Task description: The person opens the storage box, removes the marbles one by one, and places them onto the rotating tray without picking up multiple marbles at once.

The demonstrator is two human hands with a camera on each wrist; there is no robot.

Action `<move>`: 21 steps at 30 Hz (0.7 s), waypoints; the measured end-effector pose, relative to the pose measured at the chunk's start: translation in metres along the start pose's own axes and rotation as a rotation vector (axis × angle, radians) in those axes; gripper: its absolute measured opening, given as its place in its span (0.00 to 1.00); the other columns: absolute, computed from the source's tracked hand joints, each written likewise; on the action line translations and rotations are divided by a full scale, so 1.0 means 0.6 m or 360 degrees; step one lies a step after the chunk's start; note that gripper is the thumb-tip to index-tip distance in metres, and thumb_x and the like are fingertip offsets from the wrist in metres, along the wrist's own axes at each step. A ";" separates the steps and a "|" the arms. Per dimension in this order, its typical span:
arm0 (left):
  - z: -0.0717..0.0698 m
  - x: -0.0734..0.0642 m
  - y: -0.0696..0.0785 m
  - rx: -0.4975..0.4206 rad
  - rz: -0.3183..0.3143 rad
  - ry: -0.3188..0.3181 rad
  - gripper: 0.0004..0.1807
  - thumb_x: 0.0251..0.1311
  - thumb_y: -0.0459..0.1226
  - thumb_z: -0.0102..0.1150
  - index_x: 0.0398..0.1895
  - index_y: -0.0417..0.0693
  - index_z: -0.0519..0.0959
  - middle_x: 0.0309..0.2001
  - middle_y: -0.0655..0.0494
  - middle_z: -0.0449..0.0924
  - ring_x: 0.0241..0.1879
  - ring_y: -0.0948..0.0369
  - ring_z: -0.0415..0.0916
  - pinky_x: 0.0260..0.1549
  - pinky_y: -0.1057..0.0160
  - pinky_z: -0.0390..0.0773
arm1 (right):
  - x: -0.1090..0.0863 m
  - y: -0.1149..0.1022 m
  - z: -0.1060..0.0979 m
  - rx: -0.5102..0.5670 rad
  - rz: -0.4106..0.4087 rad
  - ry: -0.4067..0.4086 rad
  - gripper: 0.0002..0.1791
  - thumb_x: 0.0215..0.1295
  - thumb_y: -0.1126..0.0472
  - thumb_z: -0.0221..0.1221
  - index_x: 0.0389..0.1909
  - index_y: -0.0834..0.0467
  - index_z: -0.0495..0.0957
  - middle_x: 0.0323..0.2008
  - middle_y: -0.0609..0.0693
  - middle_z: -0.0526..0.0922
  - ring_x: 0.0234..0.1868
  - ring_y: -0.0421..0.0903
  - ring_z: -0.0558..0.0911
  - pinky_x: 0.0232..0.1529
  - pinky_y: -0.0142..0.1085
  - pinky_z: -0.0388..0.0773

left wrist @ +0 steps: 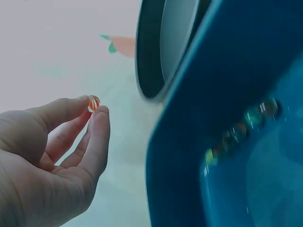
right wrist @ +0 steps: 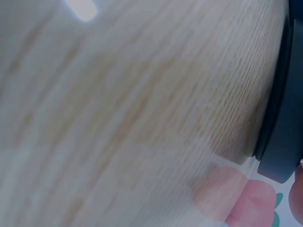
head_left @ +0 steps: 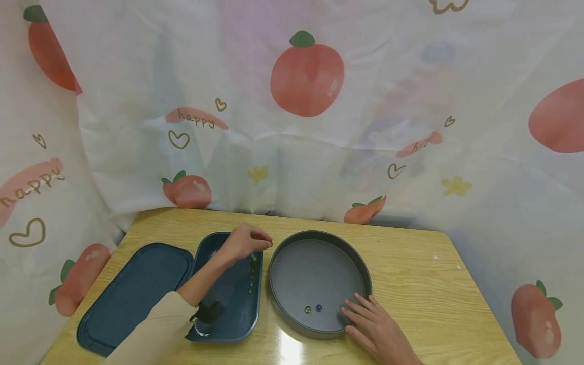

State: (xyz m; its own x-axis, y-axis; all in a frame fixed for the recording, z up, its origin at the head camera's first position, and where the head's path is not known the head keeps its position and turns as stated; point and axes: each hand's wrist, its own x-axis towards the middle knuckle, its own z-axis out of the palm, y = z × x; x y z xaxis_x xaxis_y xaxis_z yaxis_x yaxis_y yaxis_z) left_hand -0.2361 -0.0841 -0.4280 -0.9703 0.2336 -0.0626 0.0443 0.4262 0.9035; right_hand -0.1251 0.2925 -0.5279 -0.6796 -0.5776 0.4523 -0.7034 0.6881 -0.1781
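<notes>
Pinching a striped marble (left wrist: 93, 103) between thumb and fingertips, the left hand (head_left: 244, 242) hovers just left of the pan (head_left: 319, 268). The right hand (head_left: 373, 326), fingers extended, touches the pan's rim. I see two marbles (head_left: 319, 307) inside it and more in the tray (head_left: 239, 312) to its left.

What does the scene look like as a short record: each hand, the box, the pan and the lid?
Left hand: pinches an orange-and-white striped marble
Right hand: fingers over the near right rim of the round pan
Round pan: holds a blue marble and a greenish marble
Blue box: row of marbles along its right side, count unclear
Lid: on table, left of box
</notes>
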 end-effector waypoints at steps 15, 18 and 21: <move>0.113 0.037 0.041 0.0036 0.0129 -0.0041 0.05 0.62 0.33 0.67 0.39 0.42 0.88 0.34 0.59 0.85 0.35 0.61 0.80 0.35 0.61 0.79 | 0.001 0.001 -0.001 -0.0005 0.0017 -0.0028 0.22 0.60 0.51 0.69 0.56 0.51 0.84 0.58 0.47 0.82 0.63 0.52 0.76 0.72 0.31 0.43; 0.132 0.045 0.041 0.0044 0.0122 -0.0062 0.04 0.61 0.33 0.68 0.38 0.42 0.88 0.33 0.59 0.85 0.35 0.61 0.80 0.34 0.61 0.79 | 0.002 0.001 0.000 -0.0002 0.0016 -0.0031 0.22 0.60 0.51 0.69 0.56 0.51 0.84 0.58 0.47 0.82 0.63 0.53 0.76 0.72 0.31 0.43; 0.149 0.050 0.039 0.0074 0.0109 -0.0077 0.04 0.61 0.32 0.67 0.37 0.41 0.88 0.32 0.59 0.84 0.33 0.62 0.79 0.33 0.62 0.78 | 0.002 0.000 0.000 0.0003 0.0008 -0.0019 0.23 0.60 0.52 0.69 0.56 0.52 0.84 0.58 0.47 0.82 0.62 0.53 0.77 0.72 0.31 0.43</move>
State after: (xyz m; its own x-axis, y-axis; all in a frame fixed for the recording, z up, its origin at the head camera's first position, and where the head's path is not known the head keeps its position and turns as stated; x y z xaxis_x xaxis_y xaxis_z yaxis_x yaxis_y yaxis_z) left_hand -0.2432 0.0113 -0.4466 -0.9521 0.3049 -0.0228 0.1222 0.4479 0.8857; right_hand -0.1262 0.2918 -0.5275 -0.6856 -0.5794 0.4407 -0.7004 0.6902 -0.1821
